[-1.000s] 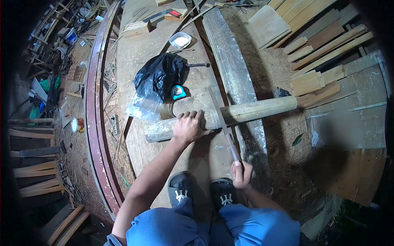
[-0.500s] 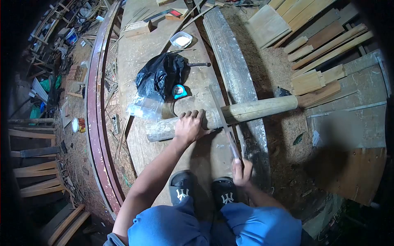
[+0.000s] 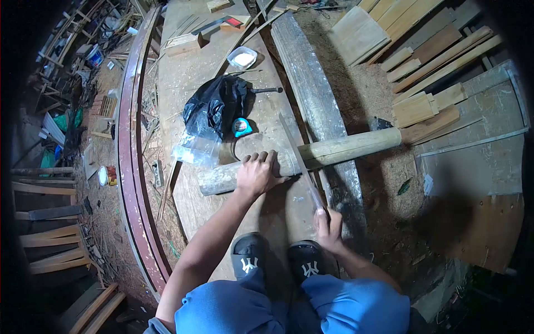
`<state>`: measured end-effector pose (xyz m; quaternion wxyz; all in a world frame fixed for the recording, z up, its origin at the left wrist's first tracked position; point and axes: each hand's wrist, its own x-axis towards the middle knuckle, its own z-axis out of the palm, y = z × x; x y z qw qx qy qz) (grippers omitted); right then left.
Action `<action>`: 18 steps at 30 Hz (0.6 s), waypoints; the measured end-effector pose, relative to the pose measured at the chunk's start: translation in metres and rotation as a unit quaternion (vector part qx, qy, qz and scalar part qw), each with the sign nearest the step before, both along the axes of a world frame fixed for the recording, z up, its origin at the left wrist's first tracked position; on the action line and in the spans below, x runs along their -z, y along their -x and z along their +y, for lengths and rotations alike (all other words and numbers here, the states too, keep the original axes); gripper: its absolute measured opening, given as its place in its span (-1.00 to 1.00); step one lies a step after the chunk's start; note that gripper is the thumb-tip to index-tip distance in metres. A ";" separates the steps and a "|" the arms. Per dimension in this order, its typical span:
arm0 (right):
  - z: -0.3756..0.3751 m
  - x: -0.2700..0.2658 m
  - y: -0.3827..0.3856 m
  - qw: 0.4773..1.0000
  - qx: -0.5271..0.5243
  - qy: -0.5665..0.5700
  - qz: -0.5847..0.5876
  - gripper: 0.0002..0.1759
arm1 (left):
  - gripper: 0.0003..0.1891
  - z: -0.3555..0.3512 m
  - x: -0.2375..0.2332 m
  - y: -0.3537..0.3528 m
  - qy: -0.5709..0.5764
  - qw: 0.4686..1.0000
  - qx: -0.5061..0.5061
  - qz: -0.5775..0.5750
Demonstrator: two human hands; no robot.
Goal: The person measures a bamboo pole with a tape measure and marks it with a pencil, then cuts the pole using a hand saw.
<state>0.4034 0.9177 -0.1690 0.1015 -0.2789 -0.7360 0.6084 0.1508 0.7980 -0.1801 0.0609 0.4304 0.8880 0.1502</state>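
Observation:
A round wooden log (image 3: 351, 147) lies crosswise over the plank surface, its right end jutting past the weathered beam. My left hand (image 3: 256, 175) presses down on the log left of its middle, fingers curled over the top. In my right hand (image 3: 329, 224) is the handle of a handsaw (image 3: 300, 157), closed in my fingers. The blade crosses the log at a steep angle, just right of my left hand; the depth of any cut cannot be made out. Beyond the log sit a blue tape measure (image 3: 241, 127) and a black plastic bag (image 3: 216, 106).
A weathered beam (image 3: 311, 78) runs along the right of the plank surface (image 3: 183, 100), a reddish board (image 3: 127, 139) along the left. Farther off are a white tub (image 3: 242, 57) and a try square (image 3: 222, 22). Cut boards (image 3: 361, 36) lie at right; sandals (image 3: 247, 253) are on my feet.
My right hand has pushed the saw a little forward, away from my body. The left hand stays on the log. The whole view has shifted slightly.

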 end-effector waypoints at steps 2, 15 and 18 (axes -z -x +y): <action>-0.005 0.004 -0.030 0.999 -0.001 -0.004 0.033 -0.56 | -0.21 -0.001 0.003 0.000 -0.012 1.000 0.005 0.007; -0.022 -0.010 -0.038 0.999 0.028 -0.002 0.030 -0.56 | -0.11 -0.001 0.001 0.003 0.005 1.000 0.004 0.007; -0.013 -0.006 -0.011 0.999 0.021 0.014 -0.024 -0.64 | -0.11 -0.002 0.000 -0.002 0.008 1.000 0.004 0.001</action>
